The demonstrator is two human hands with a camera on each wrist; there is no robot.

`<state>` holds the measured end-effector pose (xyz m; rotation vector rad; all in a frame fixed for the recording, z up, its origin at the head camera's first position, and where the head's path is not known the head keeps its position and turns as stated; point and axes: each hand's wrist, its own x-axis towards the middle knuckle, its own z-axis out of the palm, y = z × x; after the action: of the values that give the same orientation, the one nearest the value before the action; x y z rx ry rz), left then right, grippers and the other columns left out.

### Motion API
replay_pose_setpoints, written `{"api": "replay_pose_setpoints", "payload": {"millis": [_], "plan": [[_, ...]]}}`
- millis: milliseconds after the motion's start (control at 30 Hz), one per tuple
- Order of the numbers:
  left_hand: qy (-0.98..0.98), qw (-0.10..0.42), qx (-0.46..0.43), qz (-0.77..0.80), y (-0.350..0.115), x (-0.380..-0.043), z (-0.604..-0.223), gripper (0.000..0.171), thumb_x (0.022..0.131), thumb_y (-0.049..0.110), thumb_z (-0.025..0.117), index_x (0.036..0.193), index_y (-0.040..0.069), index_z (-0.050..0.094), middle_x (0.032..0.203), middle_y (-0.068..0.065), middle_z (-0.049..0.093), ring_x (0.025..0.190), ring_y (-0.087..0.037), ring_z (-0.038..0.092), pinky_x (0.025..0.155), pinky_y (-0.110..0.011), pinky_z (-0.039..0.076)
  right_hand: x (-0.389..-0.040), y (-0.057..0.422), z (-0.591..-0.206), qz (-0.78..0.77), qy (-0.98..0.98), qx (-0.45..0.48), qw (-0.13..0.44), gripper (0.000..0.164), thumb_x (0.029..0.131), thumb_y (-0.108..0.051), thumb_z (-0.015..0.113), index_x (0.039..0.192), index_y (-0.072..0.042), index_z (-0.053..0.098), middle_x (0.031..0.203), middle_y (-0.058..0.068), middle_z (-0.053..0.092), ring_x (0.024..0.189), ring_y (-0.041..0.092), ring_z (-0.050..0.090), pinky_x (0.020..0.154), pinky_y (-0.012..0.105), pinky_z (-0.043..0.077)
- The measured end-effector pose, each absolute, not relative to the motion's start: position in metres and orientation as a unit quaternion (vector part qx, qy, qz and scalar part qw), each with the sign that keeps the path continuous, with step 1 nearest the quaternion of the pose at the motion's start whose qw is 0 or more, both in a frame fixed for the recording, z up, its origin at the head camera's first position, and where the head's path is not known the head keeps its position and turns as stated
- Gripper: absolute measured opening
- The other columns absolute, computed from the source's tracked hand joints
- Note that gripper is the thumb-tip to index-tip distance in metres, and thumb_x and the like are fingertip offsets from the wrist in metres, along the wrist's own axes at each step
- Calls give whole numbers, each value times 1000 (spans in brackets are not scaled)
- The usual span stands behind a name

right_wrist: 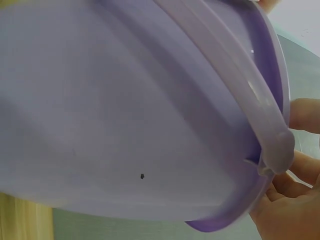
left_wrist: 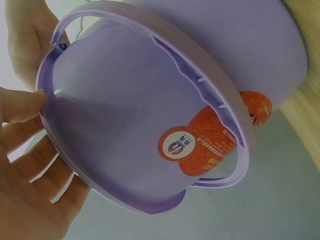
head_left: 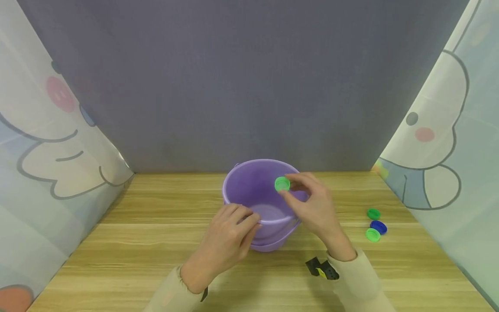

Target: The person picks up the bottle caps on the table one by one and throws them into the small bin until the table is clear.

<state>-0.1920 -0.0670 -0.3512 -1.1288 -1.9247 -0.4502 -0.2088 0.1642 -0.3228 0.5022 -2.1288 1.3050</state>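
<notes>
A purple bucket [head_left: 249, 182] stands upright on the wooden table in the head view. My left hand [head_left: 228, 234] grips its near rim, fingers over the edge and thumb on the outer side; the left wrist view shows this thumb [left_wrist: 22, 105] at the rim. Between thumb and fingers, my right hand [head_left: 316, 208] pinches a light green bottle cap [head_left: 282, 183] over the bucket's mouth. The right wrist view shows that hand [right_wrist: 290, 210] beside the rim, with the cap hidden. Against the bucket's outside hangs its handle [left_wrist: 200, 60], next to a red label [left_wrist: 215, 135].
To the right on the table [head_left: 167, 225] lie a dark green cap [head_left: 373, 214], a blue cap [head_left: 378, 227] and a light green cap [head_left: 373, 235], close together. A grey panel [head_left: 249, 86] rises behind, with cartoon-printed sheets [head_left: 448, 173] along both sides.
</notes>
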Motion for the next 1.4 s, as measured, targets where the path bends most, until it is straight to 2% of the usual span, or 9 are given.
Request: {"api": "replay_pose_setpoints", "payload": {"millis": [367,600,1400], "plan": [[-775,414,-444,-177,-67,-192,-351,6,94,15,67,98,10,70,93,-1,67,88,-21,63,81,-36,54,-211,163,-323,497,-791,193,298,34,80,-2,83,113,1,73,100,8,69,91,17,68,88,18,52],[-790,392,-436,-178,-67,-192,-351,10,97,18,65,98,10,70,94,-1,67,90,-21,62,82,-36,53,-212,164,-324,504,-781,208,306,34,79,2,83,111,3,73,99,8,70,90,15,67,89,18,53],[-792,388,-438,-172,-68,-190,-350,8,95,17,67,98,11,71,94,-1,67,90,-21,62,83,-35,53,-212,172,-320,522,-771,211,299,33,79,6,81,110,6,72,103,12,68,91,9,65,90,18,53]]}}
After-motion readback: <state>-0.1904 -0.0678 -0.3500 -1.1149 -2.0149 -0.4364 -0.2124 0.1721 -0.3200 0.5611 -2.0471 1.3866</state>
